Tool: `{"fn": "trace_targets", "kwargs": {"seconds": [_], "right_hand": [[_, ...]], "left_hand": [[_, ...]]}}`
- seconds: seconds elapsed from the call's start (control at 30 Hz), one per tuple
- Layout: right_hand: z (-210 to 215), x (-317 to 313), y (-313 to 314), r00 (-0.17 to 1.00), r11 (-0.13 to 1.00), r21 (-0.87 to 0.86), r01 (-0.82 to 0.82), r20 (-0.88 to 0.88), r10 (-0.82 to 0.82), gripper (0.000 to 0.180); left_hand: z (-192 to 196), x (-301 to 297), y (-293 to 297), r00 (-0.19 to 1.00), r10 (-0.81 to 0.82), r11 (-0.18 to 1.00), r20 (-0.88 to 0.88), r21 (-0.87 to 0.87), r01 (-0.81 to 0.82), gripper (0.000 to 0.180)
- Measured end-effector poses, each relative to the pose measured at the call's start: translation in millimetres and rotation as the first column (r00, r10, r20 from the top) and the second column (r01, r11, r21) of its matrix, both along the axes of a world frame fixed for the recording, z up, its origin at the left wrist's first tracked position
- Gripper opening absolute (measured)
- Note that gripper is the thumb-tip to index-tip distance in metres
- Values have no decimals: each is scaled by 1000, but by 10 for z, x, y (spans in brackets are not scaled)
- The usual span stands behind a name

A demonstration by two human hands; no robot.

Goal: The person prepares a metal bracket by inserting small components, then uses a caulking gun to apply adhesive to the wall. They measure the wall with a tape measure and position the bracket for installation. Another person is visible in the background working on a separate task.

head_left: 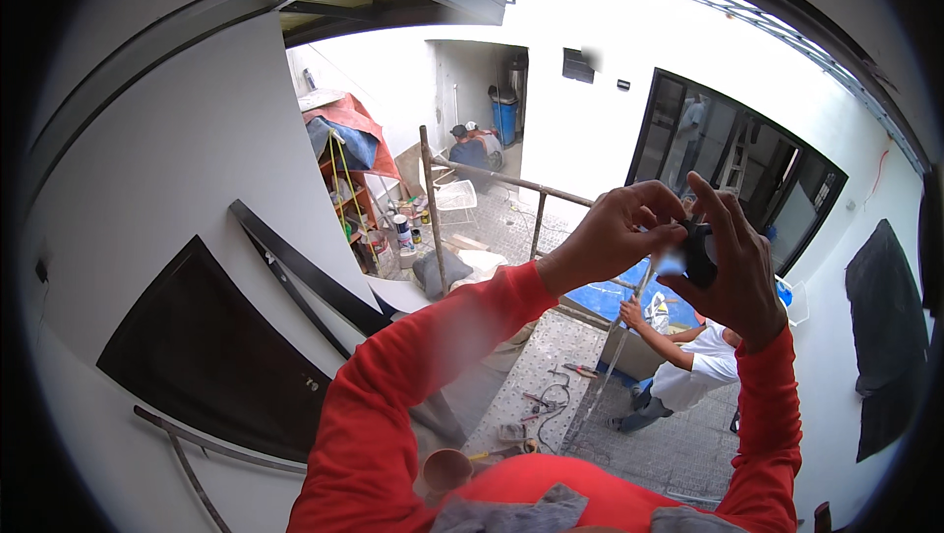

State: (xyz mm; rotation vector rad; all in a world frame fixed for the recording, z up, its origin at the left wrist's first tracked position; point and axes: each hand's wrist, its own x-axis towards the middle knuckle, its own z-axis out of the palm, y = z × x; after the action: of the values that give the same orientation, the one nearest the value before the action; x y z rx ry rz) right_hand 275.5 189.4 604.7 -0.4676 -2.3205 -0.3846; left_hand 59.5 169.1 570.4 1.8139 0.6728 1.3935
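Both my hands are raised in front of me, right of the middle, around a small black rounded object (699,254). My right hand (739,263) holds it between the thumb and the curled fingers. With thumb and fingertips pinched together, my left hand (629,230) meets its upper left edge. Fingers cover much of the object, and its exact kind does not show. Below my arms lies a speckled plank platform (551,351) with pliers (580,371), a looped dark cable (557,410) and other small tools on it. A brown bowl-like container (447,470) stands near my left elbow.
Scaffold rails (511,179) cross ahead of me. Below on the right, a person in a white shirt (688,376) grips a pole. Two people (472,151) crouch by the far doorway. Paint cans (403,228) and a cloth-covered shelf (349,140) stand left. A dark door (216,356) is in the left wall.
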Motion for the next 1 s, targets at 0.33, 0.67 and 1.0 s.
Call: {"fn": "trace_targets", "kwargs": {"seconds": [0.33, 0.67, 1.0], "right_hand": [[107, -364, -328, 991, 999, 26, 40, 129, -43, 100], [-609, 244, -221, 973, 976, -58, 211, 112, -204, 75], [-3146, 1206, -1165, 832, -139, -933, 331, 358, -424, 48]], "left_hand": [[151, -463, -129, 990, -76, 986, -118, 140, 93, 32], [-61, -1793, -314, 943, -138, 974, -302, 130, 184, 20], [-966, -2669, 129, 926, 62, 883, -373, -412, -225, 28]]}}
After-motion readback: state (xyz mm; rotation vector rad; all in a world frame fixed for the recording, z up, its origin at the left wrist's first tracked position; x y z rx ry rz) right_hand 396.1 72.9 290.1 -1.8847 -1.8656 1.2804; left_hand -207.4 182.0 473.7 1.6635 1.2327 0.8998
